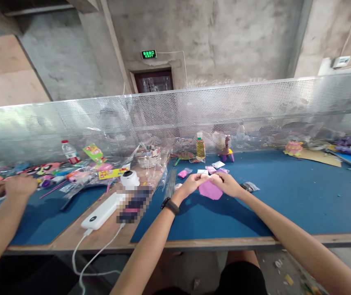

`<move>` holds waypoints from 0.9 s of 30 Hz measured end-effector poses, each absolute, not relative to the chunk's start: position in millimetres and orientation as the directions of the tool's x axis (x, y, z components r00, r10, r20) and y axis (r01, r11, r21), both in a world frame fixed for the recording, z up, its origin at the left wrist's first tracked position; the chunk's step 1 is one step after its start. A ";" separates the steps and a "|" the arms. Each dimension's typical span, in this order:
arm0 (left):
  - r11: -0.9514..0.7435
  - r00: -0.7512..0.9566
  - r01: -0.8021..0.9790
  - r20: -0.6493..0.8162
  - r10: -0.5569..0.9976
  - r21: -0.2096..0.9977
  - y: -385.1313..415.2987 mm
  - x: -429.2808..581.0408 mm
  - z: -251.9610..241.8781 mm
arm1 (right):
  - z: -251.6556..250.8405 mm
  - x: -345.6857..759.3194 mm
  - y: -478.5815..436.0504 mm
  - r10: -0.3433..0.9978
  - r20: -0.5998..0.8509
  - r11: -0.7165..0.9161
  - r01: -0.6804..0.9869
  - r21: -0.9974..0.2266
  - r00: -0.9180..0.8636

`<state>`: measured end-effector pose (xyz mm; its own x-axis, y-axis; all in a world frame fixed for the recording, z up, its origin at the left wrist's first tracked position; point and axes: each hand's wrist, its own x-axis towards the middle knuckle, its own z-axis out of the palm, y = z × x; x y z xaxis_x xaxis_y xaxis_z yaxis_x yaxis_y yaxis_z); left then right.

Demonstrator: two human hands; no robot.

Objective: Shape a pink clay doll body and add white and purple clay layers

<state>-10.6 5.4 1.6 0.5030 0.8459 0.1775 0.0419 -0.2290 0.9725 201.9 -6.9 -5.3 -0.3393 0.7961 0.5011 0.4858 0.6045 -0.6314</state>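
Between my two hands hangs a thin, flat purple piece (211, 189), its material too small to tell. My left hand (194, 182), with a dark band on the wrist, pinches its upper left edge. On the upper right edge, the fingers of my right hand (226, 183) are closed. Small packets lie just beyond: a pink packet (184, 173), a white packet (218, 164) and a few purple-pink ones partly behind my fingers. A dark packet (249, 187) rests to the right of my right hand. Thin grey wires (171, 182) lie left of my left wrist.
A bottle of yellow liquid (200, 148) and a small animal figure (226, 150) stand at the back by the perforated screen (255, 110). Leftward are a white power bank (103, 211), a phone, a white camera (129, 179) and a basket (149, 157). A co-worker's hands (18, 186) work far left.
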 end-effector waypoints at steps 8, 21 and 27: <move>-0.381 0.501 0.109 0.280 0.819 0.918 7.6 -11.7 3.4 | -7.5 201.2 -4.9 0.805 0.488 0.593 0.484 -0.644 -0.337; -0.430 0.513 0.162 0.297 0.805 0.888 2.9 -10.0 6.9 | -6.5 199.1 -7.6 0.810 0.470 0.587 0.500 -0.637 -0.352; -0.350 0.568 0.119 0.225 0.791 0.929 3.4 -7.8 3.4 | -5.5 199.9 -8.3 0.809 0.465 0.587 0.504 -0.633 -0.359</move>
<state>-7.8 3.4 3.4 0.5685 0.7913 0.2251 0.1185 -0.3496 0.9294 199.9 -8.3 -5.5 -0.3588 0.8092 0.4652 0.5037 0.5875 -0.6334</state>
